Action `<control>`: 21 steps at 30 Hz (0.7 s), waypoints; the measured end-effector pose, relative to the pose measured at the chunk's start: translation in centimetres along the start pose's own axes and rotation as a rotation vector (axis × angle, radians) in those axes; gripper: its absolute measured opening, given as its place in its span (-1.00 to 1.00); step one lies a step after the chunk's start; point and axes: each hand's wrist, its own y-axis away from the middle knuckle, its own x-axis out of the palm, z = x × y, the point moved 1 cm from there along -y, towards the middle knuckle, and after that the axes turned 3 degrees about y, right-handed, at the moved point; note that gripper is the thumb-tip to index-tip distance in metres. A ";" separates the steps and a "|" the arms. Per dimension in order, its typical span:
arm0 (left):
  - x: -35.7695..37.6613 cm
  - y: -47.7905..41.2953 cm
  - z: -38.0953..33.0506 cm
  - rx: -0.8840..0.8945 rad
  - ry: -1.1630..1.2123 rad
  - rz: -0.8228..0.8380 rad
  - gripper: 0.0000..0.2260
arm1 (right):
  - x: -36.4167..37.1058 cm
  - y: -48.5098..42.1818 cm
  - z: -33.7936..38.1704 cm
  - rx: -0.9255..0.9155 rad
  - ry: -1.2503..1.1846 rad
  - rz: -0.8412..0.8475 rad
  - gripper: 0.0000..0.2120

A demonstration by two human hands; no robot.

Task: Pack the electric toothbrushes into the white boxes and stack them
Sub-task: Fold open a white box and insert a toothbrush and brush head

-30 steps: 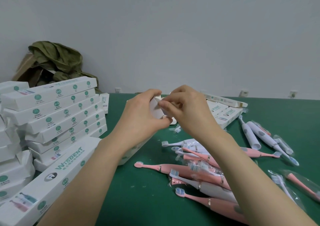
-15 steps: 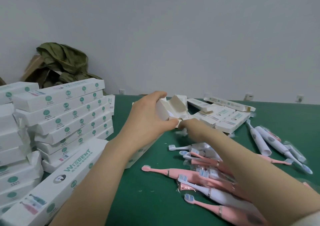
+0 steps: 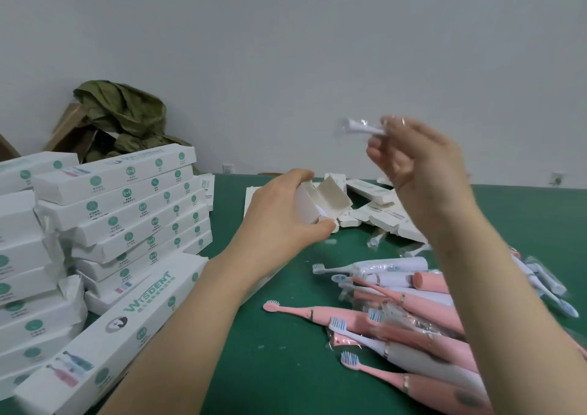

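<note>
Far left, on the green worktop (image 3: pixel 286 370): a tall stack of closed white boxes (image 3: pixel 114 205), with one long box (image 3: pixel 111 329) lying in front. Centre: left hand (image 3: pixel 279 221) curled round an open box (image 3: pixel 320 202), end flaps up, held low. Right of that, raised in the air: right hand (image 3: pixel 419 167), fingertips pinching a small white brush head in clear wrap (image 3: pixel 359 127). Lower right: a heap of pink and white toothbrushes (image 3: pixel 413 319) lying unpacked on the worktop. Behind them, more loose boxes (image 3: pixel 374 192).
</note>
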 end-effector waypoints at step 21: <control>0.0 -0.1 0.2 -0.011 -0.003 -0.015 -0.41 | 2.4 2.4 -3.5 -0.142 0.961 0.125 -0.84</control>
